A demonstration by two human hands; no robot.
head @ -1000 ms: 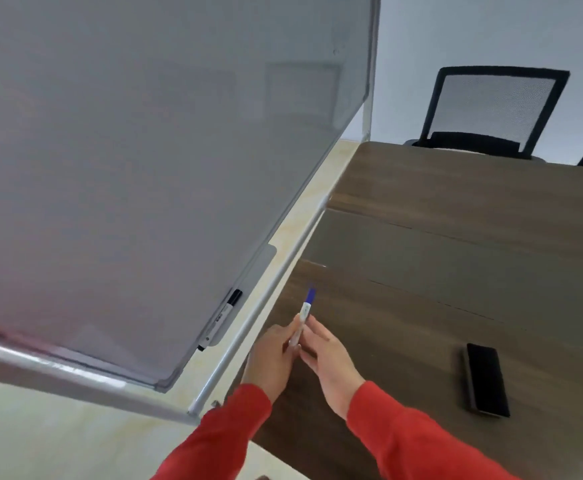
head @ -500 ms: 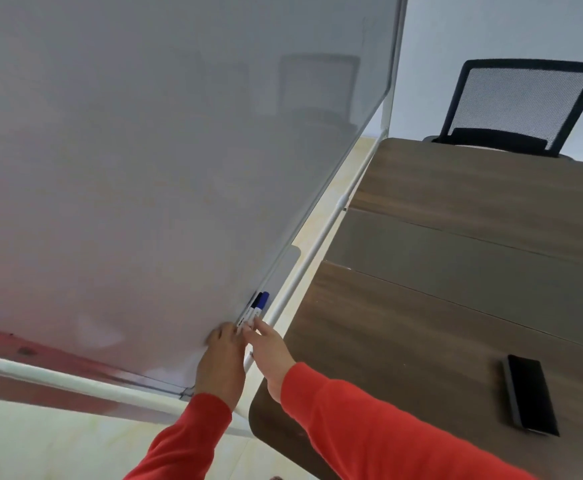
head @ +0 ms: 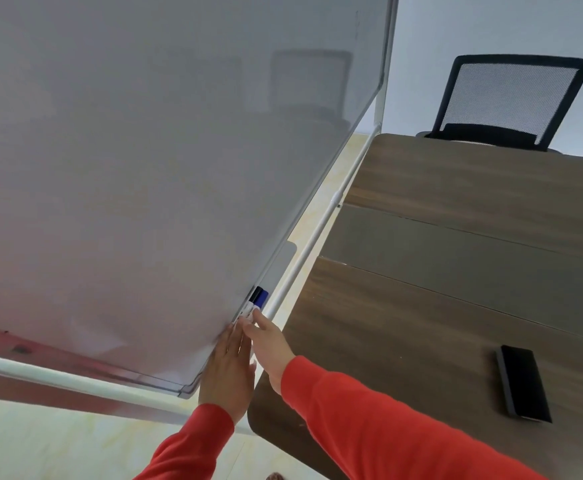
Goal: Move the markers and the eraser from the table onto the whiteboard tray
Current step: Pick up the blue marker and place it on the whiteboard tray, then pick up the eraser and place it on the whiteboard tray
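A blue-capped marker [head: 263,296] lies on the whiteboard tray [head: 281,268] beside a black-capped marker [head: 256,293]. My right hand [head: 269,344] has its fingertips closed on the blue marker's white barrel. My left hand [head: 229,368] lies flat under the board's lower corner, fingers stretched toward the markers' rear ends, which it hides. The black eraser [head: 524,384] lies on the brown table [head: 421,306] at the right, far from both hands.
The tilted whiteboard [head: 144,168] fills the left half of the view. Its white stand bar [head: 314,237] runs between tray and table edge. A black mesh chair [head: 505,98] stands behind the table at the far side.
Both hands carried the blue marker from above the table leftward to the tray, where it now lies next to the black marker. The view shifted, with the eraser further right.
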